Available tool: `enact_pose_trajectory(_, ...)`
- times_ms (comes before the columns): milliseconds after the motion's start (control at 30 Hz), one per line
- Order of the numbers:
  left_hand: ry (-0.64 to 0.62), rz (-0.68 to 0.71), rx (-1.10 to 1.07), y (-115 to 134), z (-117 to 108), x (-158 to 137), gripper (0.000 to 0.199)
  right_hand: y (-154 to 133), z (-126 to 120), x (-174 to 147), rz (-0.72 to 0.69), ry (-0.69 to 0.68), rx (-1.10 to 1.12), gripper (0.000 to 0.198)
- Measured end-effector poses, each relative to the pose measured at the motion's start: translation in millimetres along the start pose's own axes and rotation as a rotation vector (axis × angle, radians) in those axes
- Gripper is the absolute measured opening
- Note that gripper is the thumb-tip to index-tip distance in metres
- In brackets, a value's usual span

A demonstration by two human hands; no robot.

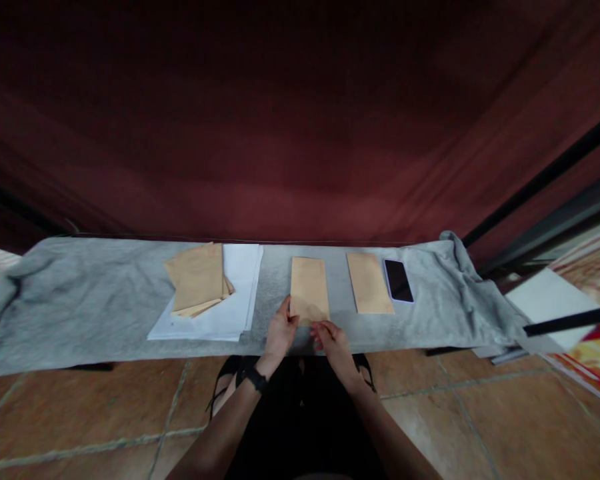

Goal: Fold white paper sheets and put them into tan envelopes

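Note:
A tan paper envelope (309, 287) lies in front of me on the grey cloth, its short lower edge towards my body. My left hand (281, 329) grips its lower left corner, with the thumb on top and the fingers along the side. At the lower right corner, my right hand (331, 339) has its fingers curled and drawn together against the bottom edge by the flap; the fingertips partly hide what they pinch. To the right lies a second tan envelope (370, 283), flat and apart from both hands.
A phone (399, 281) lies beside the second envelope. On the left, several tan envelopes (199, 277) are piled on white paper sheets (250, 287). The grey cloth (105, 300) covers a narrow bench in front of a dark red curtain (300, 153). Black bars (575, 320) stand at right.

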State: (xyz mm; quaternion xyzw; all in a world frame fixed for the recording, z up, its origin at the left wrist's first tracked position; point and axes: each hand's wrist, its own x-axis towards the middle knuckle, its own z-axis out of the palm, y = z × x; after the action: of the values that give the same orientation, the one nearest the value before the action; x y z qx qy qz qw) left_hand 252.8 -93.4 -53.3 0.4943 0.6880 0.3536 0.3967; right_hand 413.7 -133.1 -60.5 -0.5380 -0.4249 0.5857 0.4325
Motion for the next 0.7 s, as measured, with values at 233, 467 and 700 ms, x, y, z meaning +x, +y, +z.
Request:
enact_pose_trajectory(233, 0.082, 0.220, 0.407, 0.1, -0.5, -8.6, 0.046, 11.0, -25.3, -7.0, -0.712, -0.061, -1.083, 0.049)
enact_pose_trajectory(467, -0.177, 0.695, 0.498, 5.9, 32.5, 48.6, 0.051, 20.7, -23.6, -6.1, -0.784, 0.000, -1.197, 0.052)
enact_pose_trajectory(700, -0.286, 0.792, 0.544, 20.6, 48.2, 120.3, 0.057, 16.4, -21.6, -5.3, -0.745, -0.013, -1.201, 0.055)
